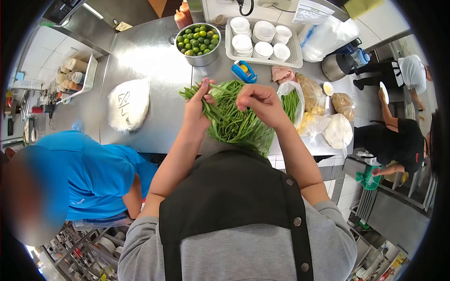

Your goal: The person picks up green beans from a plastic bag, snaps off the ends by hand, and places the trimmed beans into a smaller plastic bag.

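My left hand is closed around a small bunch of green beans, whose ends stick out past the fingers on both sides. Just to the right, my right hand hovers over the pile with thumb and fingers pinched together; whatever is between them, if anything, is too small to make out. Under both hands a heap of green beans lies on an opened clear plastic bag at the counter's near edge. Another bag of green beans stands beside my right wrist.
On the steel counter are a pot of limes, a basket of stacked white dishes, a blue tape dispenser, filled bags and a marked white bag. A person in blue is close on my left; others stand right.
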A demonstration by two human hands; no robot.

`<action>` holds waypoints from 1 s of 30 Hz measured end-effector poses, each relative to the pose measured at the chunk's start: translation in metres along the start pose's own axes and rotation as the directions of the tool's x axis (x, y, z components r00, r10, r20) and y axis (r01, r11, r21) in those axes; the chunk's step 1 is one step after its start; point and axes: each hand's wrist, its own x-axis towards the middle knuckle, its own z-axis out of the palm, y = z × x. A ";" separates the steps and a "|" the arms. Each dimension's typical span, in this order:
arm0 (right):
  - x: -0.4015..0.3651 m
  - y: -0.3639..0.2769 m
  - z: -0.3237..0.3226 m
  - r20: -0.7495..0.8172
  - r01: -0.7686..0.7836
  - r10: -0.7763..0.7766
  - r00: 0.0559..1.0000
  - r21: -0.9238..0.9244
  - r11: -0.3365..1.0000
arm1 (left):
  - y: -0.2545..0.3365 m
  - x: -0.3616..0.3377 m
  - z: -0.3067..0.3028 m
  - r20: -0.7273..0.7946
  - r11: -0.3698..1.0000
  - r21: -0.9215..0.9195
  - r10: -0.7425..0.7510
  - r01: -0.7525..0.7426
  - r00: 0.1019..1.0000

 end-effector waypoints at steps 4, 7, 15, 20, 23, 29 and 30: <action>-0.003 -0.007 -0.013 0.024 -0.201 0.211 0.977 -0.207 0.957 | 0.013 0.012 -0.021 0.014 0.999 -0.047 -0.027 0.028 1.000; 0.003 0.031 -0.040 -0.079 -0.323 0.364 0.928 -0.657 0.681 | 0.014 0.002 -0.024 0.024 0.998 -0.049 -0.050 0.051 0.998; 0.039 0.109 -0.017 0.134 0.115 0.007 0.991 -0.882 0.457 | 0.004 -0.014 -0.036 -0.142 0.999 0.031 -0.029 0.034 0.989; 0.050 0.136 -0.008 0.161 0.171 -0.057 0.985 -0.926 0.338 | 0.000 -0.018 -0.053 -0.118 0.994 0.073 -0.070 0.079 0.991; 0.035 0.117 -0.015 0.102 0.086 0.033 0.994 -0.939 0.333 | 0.002 -0.025 -0.044 -0.121 0.991 0.116 -0.046 0.060 0.992; 0.017 0.083 -0.033 -0.080 0.022 -0.098 0.992 -0.659 0.752 | -0.006 -0.026 -0.014 -0.019 0.867 0.495 0.078 -0.059 0.997; 0.012 0.077 -0.030 -0.149 -0.066 -0.014 0.989 -0.522 0.850 | -0.009 -0.025 -0.008 0.031 0.819 0.566 0.090 -0.092 0.995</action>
